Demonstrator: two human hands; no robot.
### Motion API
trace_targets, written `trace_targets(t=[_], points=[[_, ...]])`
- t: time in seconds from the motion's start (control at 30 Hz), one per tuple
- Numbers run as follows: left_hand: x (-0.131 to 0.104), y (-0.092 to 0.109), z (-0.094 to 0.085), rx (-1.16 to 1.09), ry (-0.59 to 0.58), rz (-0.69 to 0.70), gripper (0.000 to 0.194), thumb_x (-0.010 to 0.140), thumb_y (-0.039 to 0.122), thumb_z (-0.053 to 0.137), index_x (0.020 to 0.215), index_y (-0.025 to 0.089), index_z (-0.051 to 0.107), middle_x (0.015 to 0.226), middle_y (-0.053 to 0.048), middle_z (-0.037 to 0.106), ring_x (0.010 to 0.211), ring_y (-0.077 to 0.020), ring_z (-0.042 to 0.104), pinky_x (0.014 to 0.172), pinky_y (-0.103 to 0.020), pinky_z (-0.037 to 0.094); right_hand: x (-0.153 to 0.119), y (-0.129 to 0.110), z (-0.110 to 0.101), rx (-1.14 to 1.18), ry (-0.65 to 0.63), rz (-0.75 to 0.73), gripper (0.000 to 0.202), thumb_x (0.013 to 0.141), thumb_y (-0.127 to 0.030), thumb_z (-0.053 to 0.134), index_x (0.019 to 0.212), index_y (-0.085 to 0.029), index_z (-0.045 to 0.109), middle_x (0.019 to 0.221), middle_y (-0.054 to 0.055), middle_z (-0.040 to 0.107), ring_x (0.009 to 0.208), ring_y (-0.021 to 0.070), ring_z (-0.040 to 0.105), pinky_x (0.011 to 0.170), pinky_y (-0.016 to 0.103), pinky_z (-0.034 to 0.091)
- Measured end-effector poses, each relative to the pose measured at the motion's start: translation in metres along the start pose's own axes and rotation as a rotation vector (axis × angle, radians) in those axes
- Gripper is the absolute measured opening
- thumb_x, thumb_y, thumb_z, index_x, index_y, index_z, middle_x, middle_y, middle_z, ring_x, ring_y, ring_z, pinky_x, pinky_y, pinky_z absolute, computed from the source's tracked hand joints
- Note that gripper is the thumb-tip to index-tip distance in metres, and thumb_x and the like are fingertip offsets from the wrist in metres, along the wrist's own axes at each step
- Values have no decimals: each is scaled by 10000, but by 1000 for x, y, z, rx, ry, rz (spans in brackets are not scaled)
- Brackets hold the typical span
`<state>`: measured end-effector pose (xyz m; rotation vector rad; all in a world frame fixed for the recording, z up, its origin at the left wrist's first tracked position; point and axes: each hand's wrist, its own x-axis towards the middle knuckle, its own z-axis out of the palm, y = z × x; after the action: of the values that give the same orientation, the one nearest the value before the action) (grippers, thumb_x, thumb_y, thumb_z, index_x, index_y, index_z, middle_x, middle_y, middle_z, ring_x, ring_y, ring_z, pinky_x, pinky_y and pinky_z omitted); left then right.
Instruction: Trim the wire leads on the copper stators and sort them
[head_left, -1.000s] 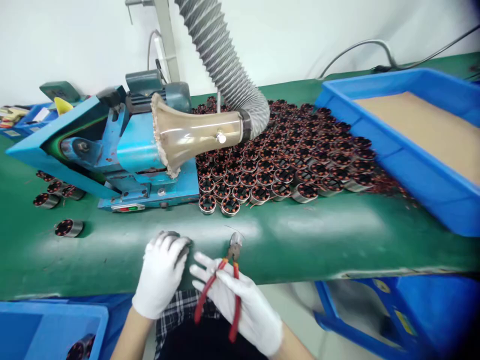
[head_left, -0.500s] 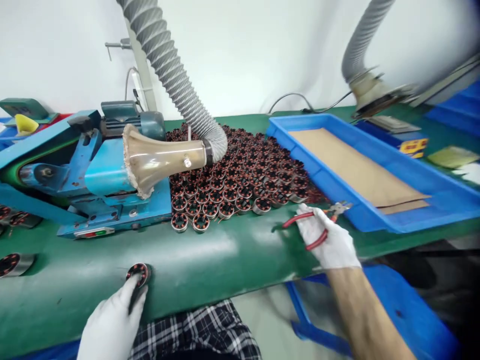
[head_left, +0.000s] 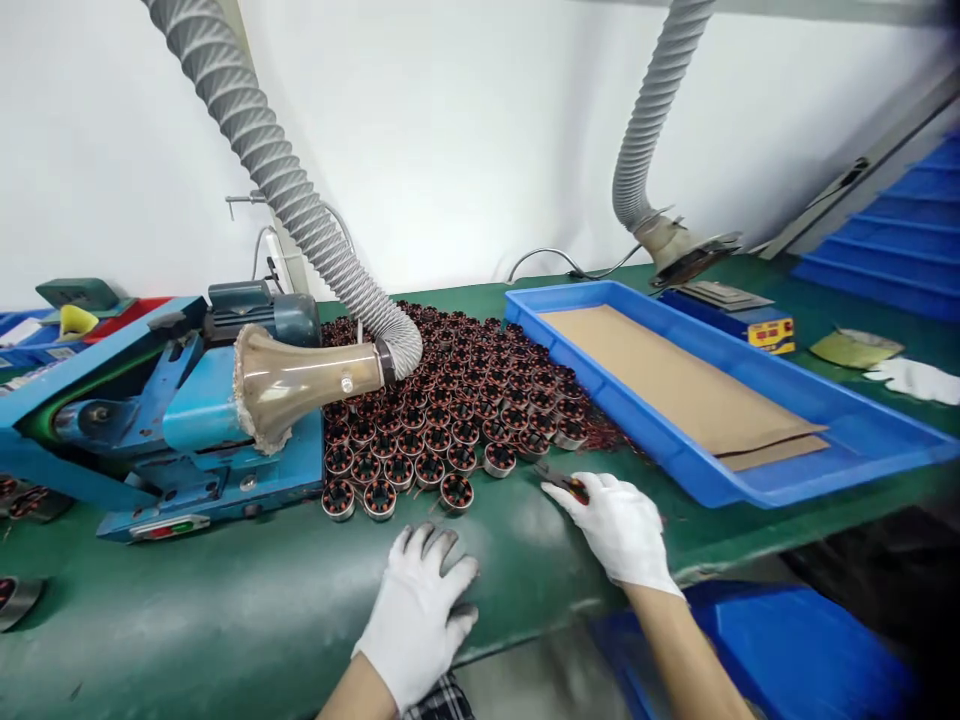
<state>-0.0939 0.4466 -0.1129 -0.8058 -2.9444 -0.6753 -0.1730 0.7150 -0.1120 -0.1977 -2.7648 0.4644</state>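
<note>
My left hand (head_left: 420, 610), in a white glove with darkened fingertips, is open over the green bench, fingers spread and holding nothing. Just beyond its fingertips a round motor stator (head_left: 456, 492), with a metal ring and copper windings, stands at the front of a large group of similar stators (head_left: 430, 468). My right hand (head_left: 616, 525), gloved too, is closed around a pair of cutting pliers (head_left: 577, 490). Their jaws point left towards the stators; the handles are mostly hidden by the hand.
A blue machine (head_left: 217, 400) with a flared suction funnel (head_left: 307, 385) stands on the left. A blue tray (head_left: 720, 490) lined with brown cardboard (head_left: 660, 370) lies on the right. Behind it are a small box (head_left: 771, 335) and another hose nozzle (head_left: 690, 255). A loose glove (head_left: 915, 380) lies far right.
My left hand has moved right and let go of the stator it held; a stator now stands before the front row. In my right hand the pliers have turned, jaws from right to left.
</note>
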Motion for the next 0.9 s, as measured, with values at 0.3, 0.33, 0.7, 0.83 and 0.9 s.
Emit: trace_targets(t=[0.3,0.33,0.7,0.83,0.9], points=[[61,8,29,92,115,-101,472,786,535,491,1181,276,492,1195,-44,510,1172,-303,361,1029,-548,217,-31,-54,31,41,-105,-476,192,841,-305,495,961,-193,595,1016,88,575,1074,259,474,966,435,328],[66,12,29,103,114,-122,472,786,545,479,1179,283,493,1198,-43,509,1180,-316,349,1017,-570,213,-29,-54,35,47,-103,-459,206,836,-295,498,983,-179,583,1043,102,564,1112,271,449,986,456,308],[77,20,23,97,110,-149,515,791,519,438,1258,304,416,1283,-51,470,1243,-379,263,982,-652,125,-15,-67,47,38,-8,-159,228,845,-191,371,910,-147,585,1117,146,552,1064,228,512,880,317,420],[42,4,22,102,94,-11,445,828,454,403,1224,253,427,1299,-41,460,1235,-287,330,1033,-517,225,-25,-84,41,104,95,-73,280,838,-228,343,812,-152,612,903,142,630,922,256,567,840,374,429],[13,-8,22,129,117,62,420,819,459,418,1183,252,440,1273,-24,484,1203,-246,380,1017,-442,296,-33,-87,37,178,132,-39,350,839,-295,314,828,-109,611,858,198,624,833,307,577,748,445,446]])
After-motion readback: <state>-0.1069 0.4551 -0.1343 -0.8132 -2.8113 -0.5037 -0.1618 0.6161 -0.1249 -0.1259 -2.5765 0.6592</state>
